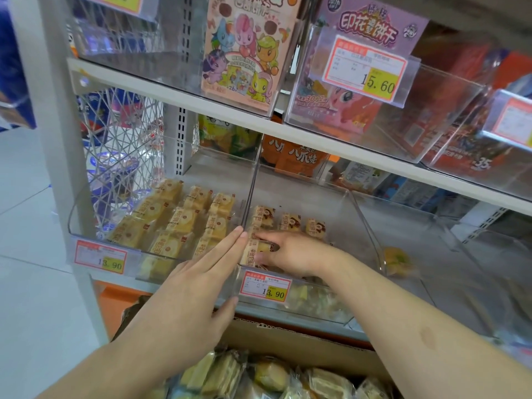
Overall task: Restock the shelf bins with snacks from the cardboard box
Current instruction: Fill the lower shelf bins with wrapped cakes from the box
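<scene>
Head view: the right hand (pixel 290 250) reaches into the middle clear bin (pixel 316 309), fingers closed around a wrapped snack (pixel 254 253) at the bin's front left corner. The left hand (pixel 198 286) is flat and empty, fingertips touching the divider between bins. Below the shelf edge (pixel 178 96), the cardboard box (pixel 302 341) holds more snacks.

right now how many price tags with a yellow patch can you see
5: top-left tag, 15.60 tag, right-edge tag, left bin's 13.90 tag, middle bin's 13.90 tag. Others may be hidden.
</scene>
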Action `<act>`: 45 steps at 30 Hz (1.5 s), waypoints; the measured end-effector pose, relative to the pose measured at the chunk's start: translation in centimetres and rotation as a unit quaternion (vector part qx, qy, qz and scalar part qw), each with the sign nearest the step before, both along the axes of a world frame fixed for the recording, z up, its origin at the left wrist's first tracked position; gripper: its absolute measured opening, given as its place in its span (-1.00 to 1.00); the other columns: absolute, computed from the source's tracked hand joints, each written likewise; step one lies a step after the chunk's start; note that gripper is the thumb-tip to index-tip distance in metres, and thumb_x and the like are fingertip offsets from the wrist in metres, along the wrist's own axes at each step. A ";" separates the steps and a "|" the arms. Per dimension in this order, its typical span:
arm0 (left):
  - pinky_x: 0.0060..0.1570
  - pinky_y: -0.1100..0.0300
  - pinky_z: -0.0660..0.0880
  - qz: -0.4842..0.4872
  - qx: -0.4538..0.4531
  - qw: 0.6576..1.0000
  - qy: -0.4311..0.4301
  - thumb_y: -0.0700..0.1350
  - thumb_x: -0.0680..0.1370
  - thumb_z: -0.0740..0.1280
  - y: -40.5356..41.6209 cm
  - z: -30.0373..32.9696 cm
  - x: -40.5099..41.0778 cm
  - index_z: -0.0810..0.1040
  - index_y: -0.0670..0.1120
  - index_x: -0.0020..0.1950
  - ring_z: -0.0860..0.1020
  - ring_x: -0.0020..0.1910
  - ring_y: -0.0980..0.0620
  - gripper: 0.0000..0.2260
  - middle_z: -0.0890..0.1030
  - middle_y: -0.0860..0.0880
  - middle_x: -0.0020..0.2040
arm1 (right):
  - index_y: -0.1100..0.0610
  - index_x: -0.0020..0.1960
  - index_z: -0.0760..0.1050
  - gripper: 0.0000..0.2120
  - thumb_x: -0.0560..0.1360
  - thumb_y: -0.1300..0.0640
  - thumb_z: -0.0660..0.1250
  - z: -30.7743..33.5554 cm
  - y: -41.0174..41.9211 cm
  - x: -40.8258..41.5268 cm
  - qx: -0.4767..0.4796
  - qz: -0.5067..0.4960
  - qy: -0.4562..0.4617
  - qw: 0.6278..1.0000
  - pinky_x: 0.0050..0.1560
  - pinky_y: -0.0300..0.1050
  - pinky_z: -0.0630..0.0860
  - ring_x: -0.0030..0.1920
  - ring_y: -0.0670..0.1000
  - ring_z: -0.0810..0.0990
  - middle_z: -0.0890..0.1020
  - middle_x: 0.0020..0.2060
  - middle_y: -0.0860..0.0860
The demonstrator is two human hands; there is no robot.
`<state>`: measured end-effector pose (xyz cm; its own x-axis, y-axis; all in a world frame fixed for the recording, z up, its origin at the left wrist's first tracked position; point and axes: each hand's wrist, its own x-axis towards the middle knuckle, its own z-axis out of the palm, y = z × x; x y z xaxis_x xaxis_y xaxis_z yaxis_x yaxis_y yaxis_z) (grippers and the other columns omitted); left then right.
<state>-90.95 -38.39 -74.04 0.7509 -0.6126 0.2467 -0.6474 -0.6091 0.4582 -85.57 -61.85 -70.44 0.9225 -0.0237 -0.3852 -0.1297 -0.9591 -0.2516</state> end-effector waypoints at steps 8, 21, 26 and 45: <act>0.47 0.37 0.02 0.001 0.001 1.000 0.014 0.12 0.70 0.24 0.0 0.2 -0.1 -0.42 0.39 0.57 0.02 0.54 0.38 -0.18 -0.43 0.56 0.48 | -0.20 0.21 0.63 -0.60 0.42 -0.07 0.64 0.2 0.5 -1.1 0.074 -0.059 -0.152 0.984 0.03 -0.18 0.46 0.11 -0.12 0.59 0.64 0.19 -0.20; 0.51 0.31 0.04 0.000 -0.002 1.000 0.007 0.12 0.69 0.25 0.0 0.0 0.1 -0.41 0.36 0.59 0.05 0.63 0.29 -0.17 -0.40 0.53 0.51 | -0.15 0.16 0.72 -0.61 0.36 -0.09 0.68 0.5 -0.3 -1.3 0.106 -0.083 -0.106 0.985 -0.09 -0.29 0.45 -0.06 -0.25 0.58 0.72 0.06 -0.22; 0.52 0.30 0.04 0.003 0.000 1.000 0.006 0.12 0.69 0.24 -0.1 0.0 0.0 -0.41 0.36 0.59 0.06 0.62 0.30 -0.18 -0.40 0.54 0.51 | -0.11 0.18 0.72 -0.60 0.37 -0.08 0.67 0.6 0.0 -0.9 0.091 -0.065 -0.079 0.991 0.13 -0.16 0.54 -0.04 -0.21 0.59 0.72 0.14 -0.18; 0.49 0.33 0.01 0.008 0.006 1.000 0.007 0.11 0.70 0.24 -0.2 0.3 -0.2 -0.42 0.36 0.59 0.06 0.62 0.29 -0.18 -0.39 0.53 0.51 | -0.06 0.26 0.70 -0.59 0.44 -0.09 0.62 1.1 0.4 -0.6 0.035 -0.020 -0.042 0.998 0.04 -0.20 0.53 -0.06 -0.19 0.62 0.73 0.12 -0.17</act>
